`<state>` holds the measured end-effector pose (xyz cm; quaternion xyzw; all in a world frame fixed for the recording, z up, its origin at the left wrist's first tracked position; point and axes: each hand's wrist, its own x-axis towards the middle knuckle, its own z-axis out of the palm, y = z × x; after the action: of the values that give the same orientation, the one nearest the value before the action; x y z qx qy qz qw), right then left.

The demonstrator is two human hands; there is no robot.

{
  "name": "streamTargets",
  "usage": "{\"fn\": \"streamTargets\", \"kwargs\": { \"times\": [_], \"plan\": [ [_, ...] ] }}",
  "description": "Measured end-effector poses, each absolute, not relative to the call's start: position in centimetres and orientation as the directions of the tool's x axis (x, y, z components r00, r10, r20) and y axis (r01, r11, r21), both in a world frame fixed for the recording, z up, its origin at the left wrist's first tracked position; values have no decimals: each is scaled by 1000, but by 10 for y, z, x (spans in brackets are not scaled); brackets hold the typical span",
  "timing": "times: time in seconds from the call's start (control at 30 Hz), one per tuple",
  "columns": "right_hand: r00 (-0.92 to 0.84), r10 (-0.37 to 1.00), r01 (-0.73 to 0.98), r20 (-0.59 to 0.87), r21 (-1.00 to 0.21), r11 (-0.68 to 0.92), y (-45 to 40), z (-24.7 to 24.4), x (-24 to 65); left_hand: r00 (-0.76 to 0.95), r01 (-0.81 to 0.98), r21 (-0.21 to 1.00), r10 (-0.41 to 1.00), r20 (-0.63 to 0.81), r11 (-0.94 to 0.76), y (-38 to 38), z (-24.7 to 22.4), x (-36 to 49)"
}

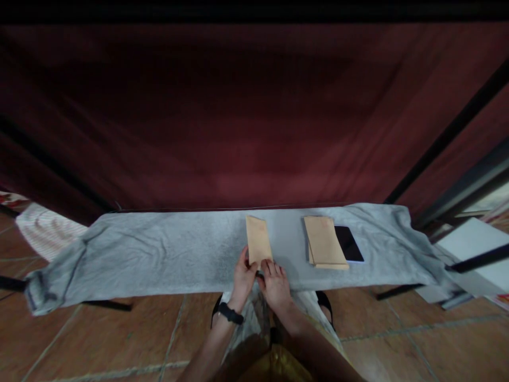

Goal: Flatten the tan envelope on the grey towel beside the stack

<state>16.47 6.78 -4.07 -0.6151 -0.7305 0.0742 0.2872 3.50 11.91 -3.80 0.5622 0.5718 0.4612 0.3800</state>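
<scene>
A single brown paper envelope (259, 239) lies on the grey cloth in front of me, its near end between my hands. My left hand (243, 273) grips its lower left edge, thumb and fingers closed on the paper. Fingers of my right hand (275, 281) press together on the lower right end of the same envelope. Something small and dark shows between the two hands; I cannot make out what it is. To the right rests a stack of brown envelopes (325, 241), partly covering a dark tablet (350, 244).
A grey cloth (131, 254) covers the long narrow table. Behind it hangs a dark red curtain (254, 132) with dark slanting bars at both sides. At the far right stand white boards (473, 254). Below is a tiled floor (159, 329).
</scene>
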Motion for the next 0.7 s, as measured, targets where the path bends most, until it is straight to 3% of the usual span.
{"fn": "streamTargets", "kwargs": {
  "times": [0.13,0.2,0.27,0.3,0.37,0.43,0.57,0.7],
  "plan": [
    [164,961,479,222,-870,119,85,-34,171,-46,244,963,991,128,-113,109,-17,54],
    [211,964,320,160,-943,86,93,-33,174,-86,193,978,992,93,-75,108,-15,60],
    [236,969,126,69,-991,40,96,-34,175,-103,130,991,995,2,11,108,-21,64],
    [242,970,-49,-16,-999,-4,96,-35,174,-87,92,994,995,-47,55,108,-24,65],
    [194,960,-413,-202,-905,-107,92,-37,172,-46,38,993,993,-111,112,108,-32,66],
    [115,948,-584,-297,-793,-177,85,-39,171,-37,92,987,991,-127,130,108,-36,64],
    [-17,955,-571,-295,-782,-252,70,-41,180,-54,370,919,991,-123,134,110,-37,51],
    [-48,947,-186,-319,-928,-322,64,-44,198,-9,632,774,1000,-28,27,111,-32,40]
  ]
}}
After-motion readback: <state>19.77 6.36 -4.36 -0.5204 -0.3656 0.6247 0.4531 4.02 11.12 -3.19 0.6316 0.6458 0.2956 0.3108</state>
